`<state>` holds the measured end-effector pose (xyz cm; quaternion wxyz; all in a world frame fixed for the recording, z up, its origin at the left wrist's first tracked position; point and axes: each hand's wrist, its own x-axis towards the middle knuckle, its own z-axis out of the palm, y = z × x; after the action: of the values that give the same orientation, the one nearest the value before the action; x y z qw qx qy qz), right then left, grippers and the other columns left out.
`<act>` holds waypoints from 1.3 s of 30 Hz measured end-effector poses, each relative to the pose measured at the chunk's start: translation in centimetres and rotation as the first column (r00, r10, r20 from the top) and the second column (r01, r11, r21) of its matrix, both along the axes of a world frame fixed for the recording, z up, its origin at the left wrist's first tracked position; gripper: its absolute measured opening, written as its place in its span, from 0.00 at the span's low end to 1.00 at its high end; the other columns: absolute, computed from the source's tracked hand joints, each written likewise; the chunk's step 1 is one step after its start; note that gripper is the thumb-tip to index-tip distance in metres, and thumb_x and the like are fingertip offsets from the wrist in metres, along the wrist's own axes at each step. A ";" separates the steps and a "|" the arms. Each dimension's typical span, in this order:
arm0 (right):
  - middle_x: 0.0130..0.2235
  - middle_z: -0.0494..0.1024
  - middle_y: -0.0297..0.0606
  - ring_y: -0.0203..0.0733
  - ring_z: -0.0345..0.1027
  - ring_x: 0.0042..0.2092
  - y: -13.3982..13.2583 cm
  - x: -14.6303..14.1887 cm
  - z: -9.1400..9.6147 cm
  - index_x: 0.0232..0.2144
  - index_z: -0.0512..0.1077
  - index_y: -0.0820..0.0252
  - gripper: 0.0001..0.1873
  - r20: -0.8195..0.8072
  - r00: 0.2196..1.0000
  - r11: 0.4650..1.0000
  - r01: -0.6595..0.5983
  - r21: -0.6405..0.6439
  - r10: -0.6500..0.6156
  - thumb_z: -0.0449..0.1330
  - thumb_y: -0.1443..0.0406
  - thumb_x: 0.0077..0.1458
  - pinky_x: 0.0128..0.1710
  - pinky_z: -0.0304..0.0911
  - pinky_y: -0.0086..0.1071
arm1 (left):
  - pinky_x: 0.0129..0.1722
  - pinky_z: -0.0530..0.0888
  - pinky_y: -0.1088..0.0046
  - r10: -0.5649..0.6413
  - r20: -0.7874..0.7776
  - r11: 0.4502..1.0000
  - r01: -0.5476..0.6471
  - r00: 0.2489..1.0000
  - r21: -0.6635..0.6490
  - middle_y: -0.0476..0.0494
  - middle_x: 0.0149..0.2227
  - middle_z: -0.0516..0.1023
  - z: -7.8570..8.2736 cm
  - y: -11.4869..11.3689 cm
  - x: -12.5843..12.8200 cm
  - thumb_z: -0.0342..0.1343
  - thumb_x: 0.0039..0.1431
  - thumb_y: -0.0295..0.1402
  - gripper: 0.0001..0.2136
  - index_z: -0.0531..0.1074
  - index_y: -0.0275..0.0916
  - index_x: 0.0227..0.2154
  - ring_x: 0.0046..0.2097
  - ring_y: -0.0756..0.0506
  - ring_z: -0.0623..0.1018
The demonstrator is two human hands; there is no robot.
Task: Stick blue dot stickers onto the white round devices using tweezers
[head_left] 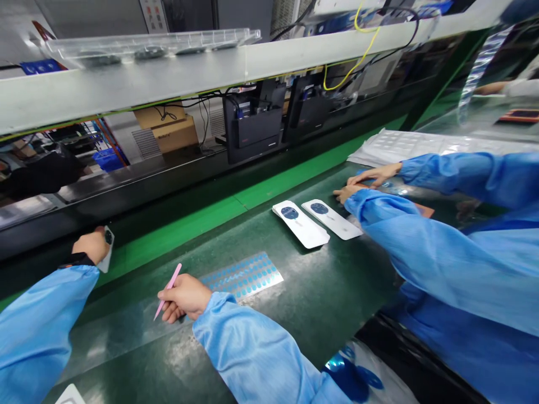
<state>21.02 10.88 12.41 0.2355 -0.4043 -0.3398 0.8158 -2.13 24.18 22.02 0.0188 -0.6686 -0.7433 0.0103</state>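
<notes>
My left hand (pixel 91 244) is closed round a white phone back cover (pixel 108 253) at the far left of the dark green belt (pixel 320 292); most of the cover is hidden behind the hand. My right hand (pixel 185 297) rests on the belt and pinches pink tweezers (pixel 167 292), their tip pointing down-left. Just right of that hand lies a shiny sheet of small blue round stickers (pixel 246 276). Two more white back covers (pixel 300 224) (pixel 332 219) with dark round camera areas lie side by side further along the belt.
A co-worker in blue sleeves (pixel 421 247) on my right has both hands (pixel 370 182) pressed on something on the belt. Clear trays (pixel 404 145) lie beyond them. Black machines (pixel 256 126) stand behind the belt under a white shelf (pixel 168 78). A blue-marked sheet (pixel 357 379) sits near my lap.
</notes>
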 end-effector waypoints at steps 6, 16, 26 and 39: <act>0.15 0.69 0.32 0.32 0.65 0.16 -0.1 0.2 1.1 0.20 0.67 0.64 0.23 0.007 1.000 1.000 0.013 0.011 -0.013 0.54 0.75 0.70 0.18 0.64 0.20 | 0.37 0.75 0.67 0.225 0.125 0.966 -0.238 0.966 0.103 0.50 0.29 0.78 4.1 -6.3 -0.1 0.51 0.61 0.35 0.07 0.73 0.42 0.34 0.37 0.42 0.80; 0.19 0.72 0.31 0.31 0.67 0.19 1.0 4.9 2.4 0.24 0.68 0.62 0.18 0.109 0.930 0.924 0.325 0.202 -0.351 0.56 0.75 0.69 0.18 0.62 0.20 | 0.44 0.78 0.51 0.043 0.501 0.981 -0.132 0.865 0.144 0.41 0.34 0.77 -5.2 -22.4 3.4 0.45 0.44 0.50 0.12 0.69 0.53 0.24 0.39 0.33 0.79; 0.19 0.74 0.30 0.32 0.69 0.20 1.6 4.9 -0.4 0.25 0.68 0.61 0.16 0.333 0.889 0.885 0.148 0.442 -0.315 0.61 0.77 0.64 0.20 0.65 0.20 | 0.33 0.73 0.62 -0.020 0.454 0.971 0.126 0.891 -0.204 0.45 0.29 0.79 -7.9 -25.0 5.9 0.40 0.55 0.47 0.16 0.66 0.48 0.39 0.31 0.37 0.81; 0.19 0.74 0.32 0.32 0.70 0.20 2.2 5.0 -1.1 0.23 0.68 0.61 0.18 0.362 0.879 0.914 0.172 0.367 -0.310 0.60 0.76 0.65 0.20 0.66 0.21 | 0.51 0.75 0.42 -0.437 0.392 0.895 0.433 0.810 0.104 0.40 0.52 0.86 -13.0 -22.8 4.7 0.56 0.57 0.49 0.16 0.81 0.50 0.41 0.60 0.25 0.78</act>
<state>26.01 13.08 11.34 0.3226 -0.5626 -0.4571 0.6087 2.56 1.35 9.02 -0.1305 -0.8080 -0.5581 -0.1365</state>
